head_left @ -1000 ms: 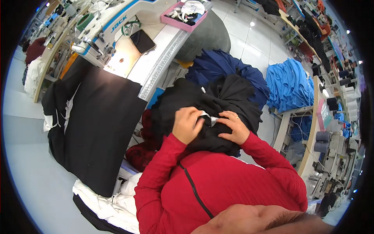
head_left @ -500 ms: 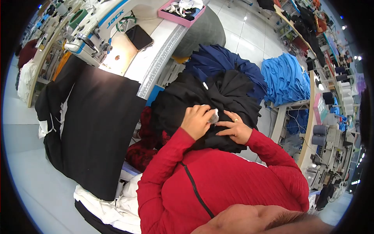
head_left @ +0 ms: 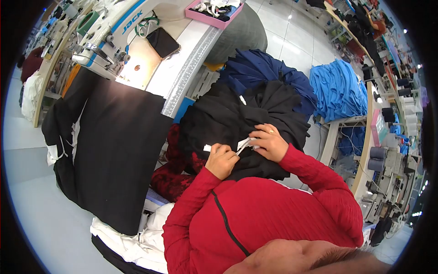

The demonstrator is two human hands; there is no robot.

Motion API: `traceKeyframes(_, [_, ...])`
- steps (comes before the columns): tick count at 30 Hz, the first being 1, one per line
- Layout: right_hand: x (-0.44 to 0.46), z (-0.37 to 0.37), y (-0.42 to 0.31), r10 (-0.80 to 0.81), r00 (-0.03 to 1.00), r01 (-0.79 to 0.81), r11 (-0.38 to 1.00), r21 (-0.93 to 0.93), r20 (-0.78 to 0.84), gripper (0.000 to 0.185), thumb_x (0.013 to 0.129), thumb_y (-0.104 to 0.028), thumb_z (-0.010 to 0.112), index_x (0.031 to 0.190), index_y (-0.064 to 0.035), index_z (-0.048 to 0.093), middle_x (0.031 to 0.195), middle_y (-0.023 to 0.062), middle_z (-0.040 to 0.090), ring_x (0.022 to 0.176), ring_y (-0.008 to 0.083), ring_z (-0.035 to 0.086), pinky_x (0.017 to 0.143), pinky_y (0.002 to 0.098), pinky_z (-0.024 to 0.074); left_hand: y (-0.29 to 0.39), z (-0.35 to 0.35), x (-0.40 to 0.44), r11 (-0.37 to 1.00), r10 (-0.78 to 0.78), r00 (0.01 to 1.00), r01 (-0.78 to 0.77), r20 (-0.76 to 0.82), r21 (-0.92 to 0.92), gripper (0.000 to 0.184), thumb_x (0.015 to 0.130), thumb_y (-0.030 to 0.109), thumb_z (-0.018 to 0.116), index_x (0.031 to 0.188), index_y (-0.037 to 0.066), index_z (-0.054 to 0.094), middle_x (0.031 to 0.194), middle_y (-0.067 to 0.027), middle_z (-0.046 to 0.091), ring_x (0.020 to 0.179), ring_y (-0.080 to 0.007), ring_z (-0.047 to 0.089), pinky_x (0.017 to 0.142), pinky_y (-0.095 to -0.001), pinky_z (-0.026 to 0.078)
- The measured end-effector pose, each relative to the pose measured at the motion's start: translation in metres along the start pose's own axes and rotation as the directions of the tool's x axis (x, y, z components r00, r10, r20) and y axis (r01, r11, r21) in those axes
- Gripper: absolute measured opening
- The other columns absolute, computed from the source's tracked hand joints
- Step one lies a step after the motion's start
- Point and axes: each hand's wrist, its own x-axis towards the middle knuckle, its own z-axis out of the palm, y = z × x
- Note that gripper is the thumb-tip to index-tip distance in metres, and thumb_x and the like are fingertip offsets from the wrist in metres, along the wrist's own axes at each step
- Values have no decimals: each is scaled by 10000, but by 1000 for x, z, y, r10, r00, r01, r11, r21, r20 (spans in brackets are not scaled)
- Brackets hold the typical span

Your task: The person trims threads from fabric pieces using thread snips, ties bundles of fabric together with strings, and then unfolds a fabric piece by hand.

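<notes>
Moved since the earlier frame: the left hand (head_left: pixel 222 160) has drawn back toward the red sweater (head_left: pixel 255 208), and the white strip (head_left: pixel 243 146), bunched up before, is now stretched between both hands over the black cloth pile (head_left: pixel 207 118); the right hand (head_left: pixel 270 142) has stayed over the pile.
Left hand: fingers curled together, pinching the strip above the near side of the pile; a white end pokes out past the knuckles.
Right hand: thumb and fingertips pinching the strip's other end, remaining fingers loosely bent, a ring on one.
White strip: thin, soft and creased, lying slantwise over the pile's near part.
Work so far: the strip is gripped and drawn out lengthwise; it is not yet laid flat or let go. Whether it is joined to the black cloth is hard to tell, since the fingers cover both ends.
Black cloth pile: matte, limp fabric in fanned folds, with a small white piece (head_left: pixel 242 100) on top.
Dark blue cloth: pleated heap (head_left: pixel 255 66) just beyond the pile.
Light blue cloth: rumpled stack (head_left: pixel 337 89) right of the pile.
Sewing machine: smooth white body (head_left: pixel 132 23), left of and beyond the pile.
Black sheet: broad, flat panel (head_left: pixel 121 150) left of the pile.
</notes>
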Motion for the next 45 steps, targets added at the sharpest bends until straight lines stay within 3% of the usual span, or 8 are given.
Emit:
traceKeyframes(7, [-54, -13, -15, 139, 984, -126, 985, -118, 113, 421, 611, -105, 719, 1022, -167, 648, 1278, 45, 464, 1292, 349, 270, 1023, 514, 241, -6, 8, -13, 951, -203, 967, 232, 154, -205, 186, 729, 68, 626, 913, 87, 617, 785, -42, 597, 744, -229, 594, 697, -335, 426])
traceKeyframes(11, [-60, -10, -21, 682, 728, -679, 707, 197, 63, 871, 577, -63, 684, 1358, -116, 304, 1384, 197, 256, 1253, 425, 289, 1022, 425, 310, -1, -10, -3, 862, -410, 877, 462, 252, -207, 232, 742, 91, 621, 972, 99, 594, 825, -64, 586, 782, -298, 596, 665, -383, 468])
traceKeyframes(24, [-41, -38, 28, 453, 891, -448, 872, 197, 23, 594, 574, 31, 597, 1162, -36, 539, 1079, 155, 571, 1038, 306, 550, 909, 326, 412, -19, -31, -33, 931, -309, 950, 313, 52, -187, 87, 738, 116, 651, 817, 81, 662, 728, -59, 609, 720, -237, 584, 643, -336, 471])
traceKeyframes(29, [-33, -49, 59, 409, 897, -442, 854, 276, 169, 584, 593, 24, 615, 1168, -3, 521, 1084, 173, 567, 1031, 319, 551, 898, 328, 419, 0, -45, -32, 809, -327, 911, 407, 250, -424, 242, 758, 206, 681, 951, 61, 659, 868, -87, 615, 876, -252, 562, 766, -330, 449])
traceKeyframes(36, [-42, -29, -16, 192, 917, -282, 932, 228, 349, 606, 628, -121, 685, 1192, -59, 471, 1021, 160, 509, 940, 336, 546, 799, 366, 462, -25, -48, 15, 939, -329, 932, 306, -151, -160, 412, 701, 275, 724, 1045, 80, 607, 1119, -84, 521, 1045, -263, 488, 858, -388, 380])
traceKeyframes(39, [-45, -28, -24, 143, 905, -288, 900, 327, 401, 569, 676, -166, 696, 1208, -67, 520, 1047, 147, 551, 901, 310, 563, 781, 347, 461, -35, -37, 59, 993, -120, 988, 117, -102, -32, 466, 714, 330, 703, 1092, 86, 581, 1156, -87, 511, 1128, -277, 451, 929, -407, 332])
traceKeyframes(42, [-39, -51, -7, 207, 822, -407, 865, 293, 530, 492, 702, -200, 717, 1152, -60, 579, 1038, 132, 588, 893, 276, 574, 774, 321, 459, -43, -14, 75, 976, -202, 946, 171, 253, 138, 944, 545, 503, 766, 1307, 86, 396, 1241, -125, 467, 1145, -322, 439, 967, -447, 297])
traceKeyframes(45, [-29, -61, 28, 115, 983, -154, 940, 306, 141, 572, 645, -241, 789, 1148, -58, 586, 1073, 115, 584, 1041, 286, 513, 912, 361, 395, -40, -8, 64, 919, -393, 806, 355, 442, 170, 1141, 459, 498, 818, 1377, 85, 280, 1069, -128, 518, 1000, -304, 500, 820, -413, 366])
